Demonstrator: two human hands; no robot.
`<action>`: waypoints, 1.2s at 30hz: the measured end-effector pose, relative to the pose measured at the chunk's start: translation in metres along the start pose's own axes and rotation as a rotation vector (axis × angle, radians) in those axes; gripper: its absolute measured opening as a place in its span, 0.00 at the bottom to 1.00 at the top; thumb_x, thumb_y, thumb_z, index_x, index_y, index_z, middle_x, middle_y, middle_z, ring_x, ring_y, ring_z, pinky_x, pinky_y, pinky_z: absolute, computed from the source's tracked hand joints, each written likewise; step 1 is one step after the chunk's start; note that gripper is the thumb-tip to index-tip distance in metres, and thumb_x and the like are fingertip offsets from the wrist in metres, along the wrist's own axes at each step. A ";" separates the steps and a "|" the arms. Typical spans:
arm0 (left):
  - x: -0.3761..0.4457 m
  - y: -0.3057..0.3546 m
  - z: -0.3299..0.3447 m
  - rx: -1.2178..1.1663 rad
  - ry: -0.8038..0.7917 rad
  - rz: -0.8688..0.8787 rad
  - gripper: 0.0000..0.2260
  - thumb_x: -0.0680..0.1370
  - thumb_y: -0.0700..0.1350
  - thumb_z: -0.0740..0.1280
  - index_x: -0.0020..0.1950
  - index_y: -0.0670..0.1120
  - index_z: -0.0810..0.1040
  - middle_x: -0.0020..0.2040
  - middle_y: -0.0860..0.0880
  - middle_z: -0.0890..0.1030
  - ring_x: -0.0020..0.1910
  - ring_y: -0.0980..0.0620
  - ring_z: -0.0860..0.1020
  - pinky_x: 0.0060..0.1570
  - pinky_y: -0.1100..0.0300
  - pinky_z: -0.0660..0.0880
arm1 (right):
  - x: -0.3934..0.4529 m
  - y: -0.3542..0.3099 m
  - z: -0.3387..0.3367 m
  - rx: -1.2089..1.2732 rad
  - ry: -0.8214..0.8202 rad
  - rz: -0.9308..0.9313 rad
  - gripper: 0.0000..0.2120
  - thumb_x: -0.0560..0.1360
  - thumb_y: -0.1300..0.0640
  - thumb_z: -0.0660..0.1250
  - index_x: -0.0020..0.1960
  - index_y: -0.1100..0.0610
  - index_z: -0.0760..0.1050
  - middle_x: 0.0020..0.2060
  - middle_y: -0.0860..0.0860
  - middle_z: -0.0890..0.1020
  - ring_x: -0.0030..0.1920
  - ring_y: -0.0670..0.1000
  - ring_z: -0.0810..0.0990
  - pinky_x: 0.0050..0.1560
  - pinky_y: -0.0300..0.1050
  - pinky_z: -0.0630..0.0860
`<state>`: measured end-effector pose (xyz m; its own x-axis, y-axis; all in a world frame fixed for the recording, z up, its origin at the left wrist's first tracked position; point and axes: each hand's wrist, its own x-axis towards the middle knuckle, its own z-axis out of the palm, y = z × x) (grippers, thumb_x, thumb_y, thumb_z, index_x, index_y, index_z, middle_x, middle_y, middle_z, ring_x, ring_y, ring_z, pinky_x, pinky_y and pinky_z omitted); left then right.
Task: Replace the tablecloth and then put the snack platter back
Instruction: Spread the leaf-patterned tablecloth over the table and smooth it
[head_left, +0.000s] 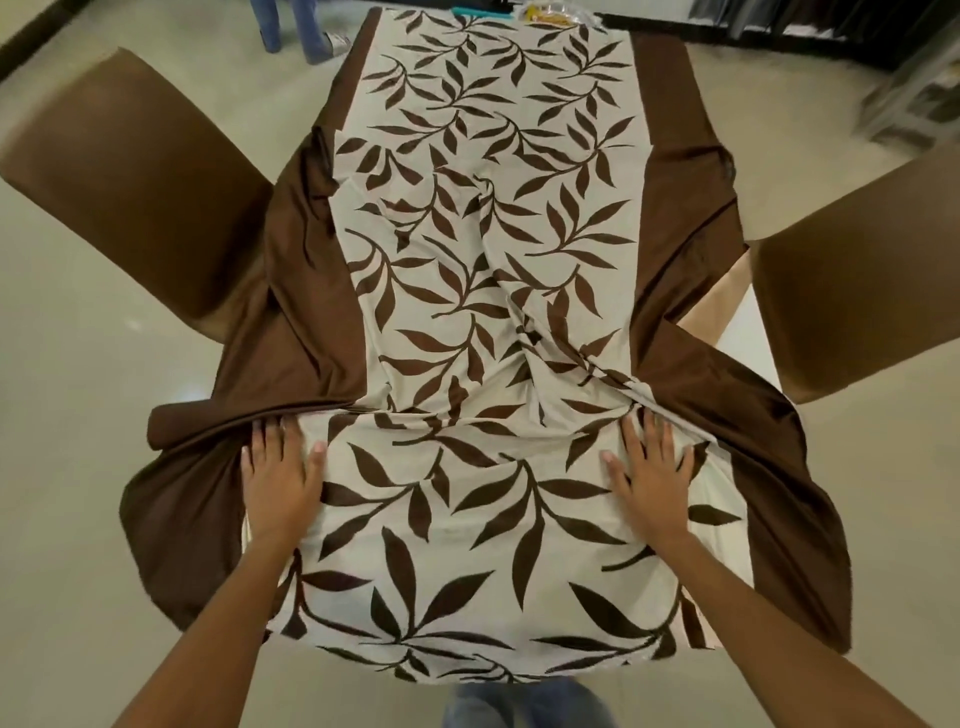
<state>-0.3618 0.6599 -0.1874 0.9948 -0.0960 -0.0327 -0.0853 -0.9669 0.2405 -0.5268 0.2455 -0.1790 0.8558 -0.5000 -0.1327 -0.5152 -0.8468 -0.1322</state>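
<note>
A cream tablecloth (483, 291) printed with brown leaves and edged in plain brown covers the table lengthwise. It is wrinkled and bunched across the middle and near the front corners. My left hand (280, 473) lies flat on the cloth at the front left, fingers spread, beside a brown fold. My right hand (652, 462) lies flat at the front right, fingers spread against a ridge of gathered fabric. At the table's far end a yellow packet with clear wrap (553, 13), perhaps the snack platter, is cut off by the frame edge.
Two brown-covered chairs flank the table, one at the left (130, 171) and one at the right (857, 296). A person's legs in jeans (296, 26) stand on the beige floor beyond the far left corner. A teal object (480, 11) lies at the far end.
</note>
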 end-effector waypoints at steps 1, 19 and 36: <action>0.007 0.001 0.001 0.000 0.010 0.009 0.30 0.80 0.58 0.46 0.73 0.38 0.62 0.70 0.35 0.66 0.71 0.36 0.61 0.68 0.41 0.57 | 0.002 -0.003 0.000 0.006 0.002 0.011 0.34 0.76 0.35 0.36 0.76 0.51 0.53 0.75 0.56 0.56 0.75 0.58 0.52 0.70 0.65 0.49; -0.093 0.115 0.026 -0.175 -0.098 0.307 0.30 0.81 0.59 0.47 0.78 0.44 0.48 0.78 0.46 0.46 0.77 0.50 0.46 0.74 0.49 0.48 | -0.070 -0.057 0.017 0.087 0.069 -0.096 0.30 0.79 0.38 0.43 0.76 0.52 0.52 0.76 0.53 0.52 0.76 0.52 0.49 0.71 0.65 0.54; -0.085 0.115 0.032 -0.017 -0.210 0.284 0.33 0.79 0.63 0.48 0.76 0.41 0.56 0.78 0.44 0.53 0.76 0.48 0.54 0.71 0.52 0.51 | 0.162 -0.131 -0.010 0.008 -0.038 -0.155 0.36 0.75 0.33 0.37 0.77 0.52 0.48 0.76 0.55 0.49 0.76 0.58 0.49 0.70 0.67 0.48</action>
<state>-0.4579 0.5493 -0.1884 0.8984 -0.4087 -0.1608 -0.3543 -0.8908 0.2847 -0.3200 0.2741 -0.1734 0.9228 -0.3562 -0.1469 -0.3777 -0.9117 -0.1615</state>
